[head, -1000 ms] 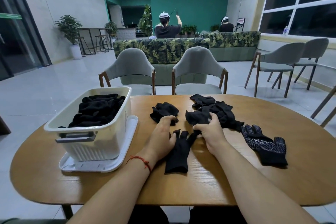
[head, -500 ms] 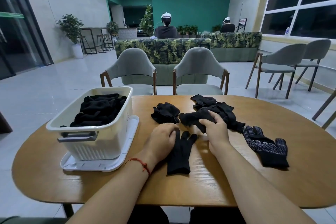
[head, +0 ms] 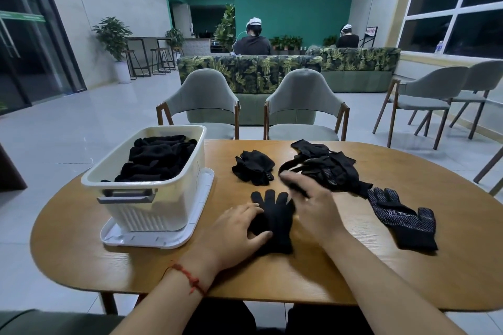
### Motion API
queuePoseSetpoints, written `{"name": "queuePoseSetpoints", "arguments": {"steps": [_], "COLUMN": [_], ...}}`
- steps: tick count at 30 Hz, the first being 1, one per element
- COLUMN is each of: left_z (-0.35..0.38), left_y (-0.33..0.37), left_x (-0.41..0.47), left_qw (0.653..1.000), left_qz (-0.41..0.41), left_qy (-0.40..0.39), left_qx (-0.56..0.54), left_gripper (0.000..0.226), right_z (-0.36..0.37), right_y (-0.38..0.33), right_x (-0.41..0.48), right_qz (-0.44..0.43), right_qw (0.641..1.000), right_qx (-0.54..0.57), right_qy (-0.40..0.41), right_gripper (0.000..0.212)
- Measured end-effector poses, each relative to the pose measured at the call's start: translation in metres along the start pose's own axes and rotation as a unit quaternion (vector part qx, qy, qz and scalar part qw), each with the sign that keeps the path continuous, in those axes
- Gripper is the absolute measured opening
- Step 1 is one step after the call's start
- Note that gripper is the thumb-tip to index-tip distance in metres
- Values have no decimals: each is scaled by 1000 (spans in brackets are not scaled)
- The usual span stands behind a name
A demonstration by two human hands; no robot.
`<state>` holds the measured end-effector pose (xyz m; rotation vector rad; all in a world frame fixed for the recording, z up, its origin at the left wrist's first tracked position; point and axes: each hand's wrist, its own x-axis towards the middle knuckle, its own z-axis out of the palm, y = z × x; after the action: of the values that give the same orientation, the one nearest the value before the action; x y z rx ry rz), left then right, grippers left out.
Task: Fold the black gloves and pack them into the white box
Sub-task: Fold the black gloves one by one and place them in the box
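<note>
Black knit glove (head: 275, 219) lies flat mid-frame on the wooden worktop (head: 353, 266), left hand (head: 236, 230) fingers (head: 246, 209) spread on it. Right hand (head: 313, 207), blurred, has dragged a second glove (head: 298, 191) from the pile (head: 332, 168); grip indeterminate. Pairing likely next.

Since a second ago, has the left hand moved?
Yes. The left hand has drawn back toward the person, away from the bunched gloves its fingertips touched before, and now rests on the flat glove.
</note>
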<state>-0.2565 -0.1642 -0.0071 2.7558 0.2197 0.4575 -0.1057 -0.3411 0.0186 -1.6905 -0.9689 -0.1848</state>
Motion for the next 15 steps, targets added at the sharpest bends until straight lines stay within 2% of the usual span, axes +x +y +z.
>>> {"name": "queuePoseSetpoints", "arguments": {"steps": [2,4,8,11,15], "left_z": [0,2,4,5,6], "left_y": [2,1,-2,-3,-3], "left_x": [1,1,3,4,4], "left_qw": [1000,1000,1000,1000,1000], "left_qz": [5,-8,-15,-14,-26], "left_qy": [-4,-10,-1,2,-3], "left_qx": [12,16,-10,-10,3], "left_gripper": [63,66,65,66,67], "right_z": [8,13,12,13,10], "right_y": [4,8,7,7,5], "right_x": [-13,-19,-20,-19,-18], "right_qz": [-28,-47,-55,-54,-58], "right_qw": [982,955,946,939,952], "right_qx": [-95,-174,-205,-229,-184], "right_qy": [-158,-235,-247,-252,-238], "right_gripper": [50,54,62,59,62]}}
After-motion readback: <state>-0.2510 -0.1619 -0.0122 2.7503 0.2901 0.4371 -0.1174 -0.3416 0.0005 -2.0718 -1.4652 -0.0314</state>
